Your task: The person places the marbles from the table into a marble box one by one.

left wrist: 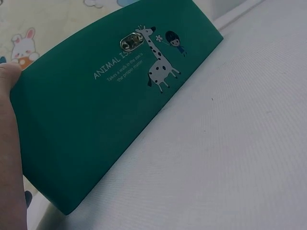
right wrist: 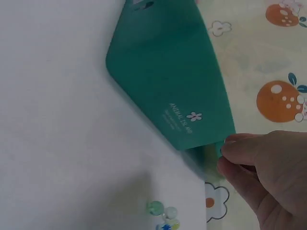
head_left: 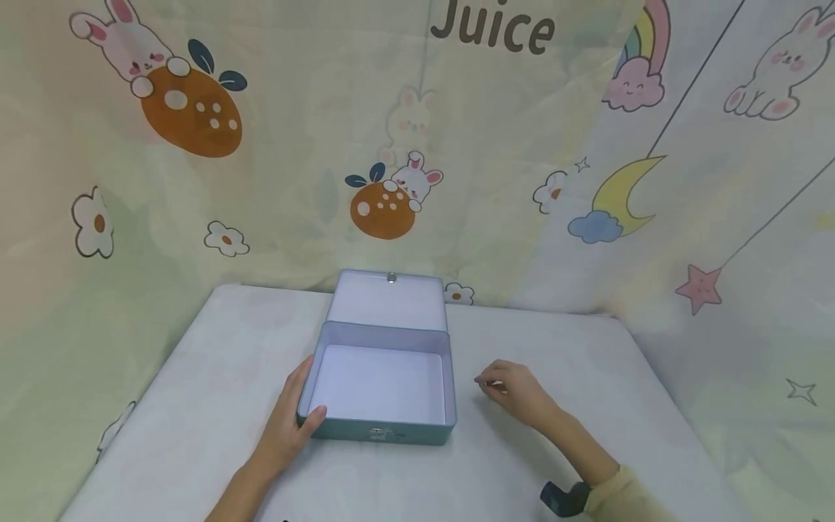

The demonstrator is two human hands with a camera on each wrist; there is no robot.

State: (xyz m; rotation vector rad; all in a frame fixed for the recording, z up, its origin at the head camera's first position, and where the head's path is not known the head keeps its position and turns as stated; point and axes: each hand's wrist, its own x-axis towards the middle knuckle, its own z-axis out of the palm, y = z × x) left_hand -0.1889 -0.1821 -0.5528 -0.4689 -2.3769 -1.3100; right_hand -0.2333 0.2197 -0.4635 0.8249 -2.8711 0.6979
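Observation:
A green rectangular tin box (head_left: 417,433) with a pale interior stands on the table, its hinged lid (head_left: 388,299) tipped back. In the left wrist view, the box front (left wrist: 96,115) shows a giraffe, lettering and a metal clasp (left wrist: 131,42). My left hand (head_left: 287,420) holds the box at its near left corner, thumb over the rim and fingers along the side. To the right of the box, apart from it, my right hand (head_left: 518,391) is raised with thumb and fingertips pinched together. A tiny thing (head_left: 482,384) shows at those fingertips; its kind is unclear.
Several small coloured beads (right wrist: 164,213) appear low in the right wrist view. A white cover lies over the table (head_left: 169,406). Behind it hangs a cloth printed with rabbits, oranges and flowers (head_left: 293,145). A dark strap device (head_left: 565,499) sits at my right wrist.

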